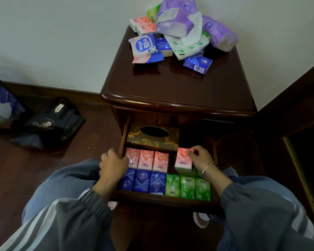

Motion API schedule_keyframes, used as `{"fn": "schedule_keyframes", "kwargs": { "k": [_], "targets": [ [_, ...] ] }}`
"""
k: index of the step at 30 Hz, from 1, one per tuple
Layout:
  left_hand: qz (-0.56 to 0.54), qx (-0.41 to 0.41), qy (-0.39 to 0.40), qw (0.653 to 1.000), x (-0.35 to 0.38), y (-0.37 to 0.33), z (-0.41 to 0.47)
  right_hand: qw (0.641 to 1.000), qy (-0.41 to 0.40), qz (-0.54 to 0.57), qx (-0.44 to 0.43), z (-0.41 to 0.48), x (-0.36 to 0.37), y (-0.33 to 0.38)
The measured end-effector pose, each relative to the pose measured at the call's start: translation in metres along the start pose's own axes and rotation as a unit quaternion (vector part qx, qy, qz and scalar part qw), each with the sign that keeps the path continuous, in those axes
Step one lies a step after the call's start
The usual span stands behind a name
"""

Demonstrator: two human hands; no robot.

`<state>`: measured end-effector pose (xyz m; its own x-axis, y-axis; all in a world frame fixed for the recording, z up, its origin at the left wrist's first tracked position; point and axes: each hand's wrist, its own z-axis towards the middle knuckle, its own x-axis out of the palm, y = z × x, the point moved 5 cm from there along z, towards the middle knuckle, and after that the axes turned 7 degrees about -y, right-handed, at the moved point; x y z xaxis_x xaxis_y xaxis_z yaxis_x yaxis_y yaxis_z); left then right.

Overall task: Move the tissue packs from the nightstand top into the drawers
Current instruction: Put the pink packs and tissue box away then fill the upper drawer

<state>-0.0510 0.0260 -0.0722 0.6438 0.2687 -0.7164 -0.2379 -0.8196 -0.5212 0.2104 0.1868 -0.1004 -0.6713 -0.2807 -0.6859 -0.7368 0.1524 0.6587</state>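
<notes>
The dark wooden nightstand (179, 91) has its drawer (163, 197) pulled open. In the drawer stand three pink packs (148, 159), three blue packs (141, 181) and three green packs (188, 187), with a gold tissue box (153, 135) behind them. My right hand (200, 157) pinches a fourth pink pack (183, 161) at the right of the pink row. My left hand (112, 166) rests at the drawer's left side, fingers curled against the first pink pack. On the top lies a heap of packs: purple (219, 32), pink (143, 25), Deeyeo (145, 47), small blue (198, 63).
White wall behind the nightstand. A dark bag (51, 124) and a blue plastic bag (0, 104) lie on the wooden floor at the left. Dark wooden furniture (297, 124) stands close on the right. My knees in grey-blue trousers frame the drawer.
</notes>
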Motion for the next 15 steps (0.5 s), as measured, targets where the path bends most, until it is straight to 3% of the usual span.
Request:
{"fn": "schedule_keyframes", "kwargs": {
  "k": [4,15],
  "targets": [
    [-0.043,-0.037,0.082,0.995,0.025,0.012,-0.005,1.0,-0.014,-0.014,0.003,0.004,0.012,-0.001],
    [-0.026,-0.026,0.068,0.997,0.03,0.014,-0.003,0.997,0.008,-0.029,-0.072,-0.007,0.029,0.0]
  ]
}}
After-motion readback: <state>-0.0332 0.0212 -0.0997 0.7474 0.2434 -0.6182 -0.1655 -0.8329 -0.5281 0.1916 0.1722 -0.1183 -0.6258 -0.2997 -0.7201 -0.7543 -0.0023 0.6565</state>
